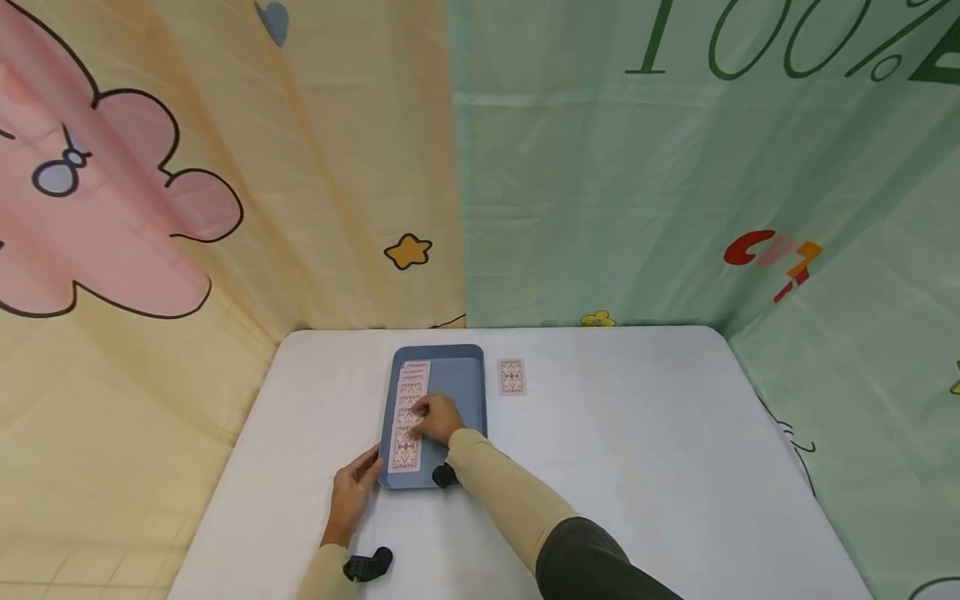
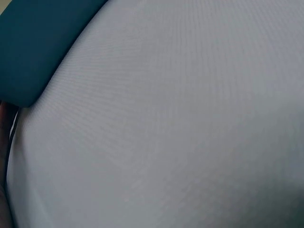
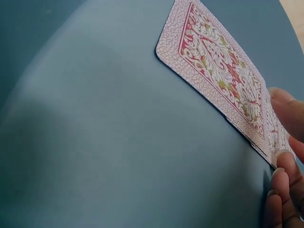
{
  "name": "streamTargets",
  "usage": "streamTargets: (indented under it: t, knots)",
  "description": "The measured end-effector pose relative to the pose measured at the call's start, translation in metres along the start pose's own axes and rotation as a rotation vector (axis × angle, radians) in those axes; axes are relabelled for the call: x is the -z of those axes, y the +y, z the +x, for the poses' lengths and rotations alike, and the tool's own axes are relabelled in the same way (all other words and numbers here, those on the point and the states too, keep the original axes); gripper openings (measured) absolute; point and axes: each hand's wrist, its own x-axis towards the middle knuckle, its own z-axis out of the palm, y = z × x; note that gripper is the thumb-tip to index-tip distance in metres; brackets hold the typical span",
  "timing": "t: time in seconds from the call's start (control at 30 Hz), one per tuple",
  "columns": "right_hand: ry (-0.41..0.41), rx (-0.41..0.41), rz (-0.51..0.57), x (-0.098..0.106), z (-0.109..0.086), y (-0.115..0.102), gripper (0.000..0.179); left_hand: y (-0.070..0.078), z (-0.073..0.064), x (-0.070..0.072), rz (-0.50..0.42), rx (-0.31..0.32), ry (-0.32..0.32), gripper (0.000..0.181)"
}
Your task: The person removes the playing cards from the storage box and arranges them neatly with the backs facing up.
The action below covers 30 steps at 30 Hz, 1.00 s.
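A blue-grey tray [image 1: 452, 379] lies on the table. Along its left side runs a column of overlapping playing cards [image 1: 406, 454], with red patterned backs facing up. My right hand [image 1: 438, 417] reaches over the tray to the cards. In the right wrist view, its thumb [image 3: 287, 111] lies on a card [image 3: 221, 71] and the other fingers [image 3: 280, 183] bend in at the card edge, pinching there. My left hand [image 1: 351, 497] touches the tray's lower left side with fairly straight fingers. Only a sliver of it shows in the left wrist view, below the tray [image 2: 35, 45].
A single face-down card [image 1: 512, 377] lies on the white table [image 1: 637, 433], just right of the tray's upper end. Printed curtains [image 1: 360, 167] hang behind the table and on both sides. A black wrist camera [image 1: 367, 565] sits on the left wrist.
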Motion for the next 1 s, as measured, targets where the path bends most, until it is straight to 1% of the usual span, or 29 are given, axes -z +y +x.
streamTargets:
  t: [0.17,0.27,0.4,0.5,0.6,0.8,1.0]
  knots:
    - [-0.028,-0.012,-0.079,-0.005,0.002,0.002,0.041,0.000,0.001,0.001,0.004,0.006,-0.023,0.041]
    - [-0.029,0.007,-0.114,-0.007,0.002,0.003,0.045,0.002,0.001,0.001,-0.004,0.012,-0.029,0.042]
    - [-0.024,0.045,-0.214,-0.009,0.001,0.005,0.050,0.005,-0.001,0.002,-0.004,0.021,-0.032,0.044]
    - [-0.027,0.065,-0.285,-0.011,0.000,0.006,0.050,0.005,-0.002,0.002,0.002,0.028,-0.034,0.045]
    - [-0.028,0.075,-0.316,-0.011,-0.003,0.005,0.047,0.005,-0.002,0.001,0.002,0.028,-0.031,0.043]
    - [-0.015,0.078,-0.334,-0.011,-0.004,0.002,0.044,0.002,-0.001,0.000,0.012,0.020,-0.021,0.041]
    - [-0.017,0.086,-0.354,-0.010,-0.004,0.000,0.043,0.001,0.001,0.000,-0.009,0.046,-0.031,0.041]
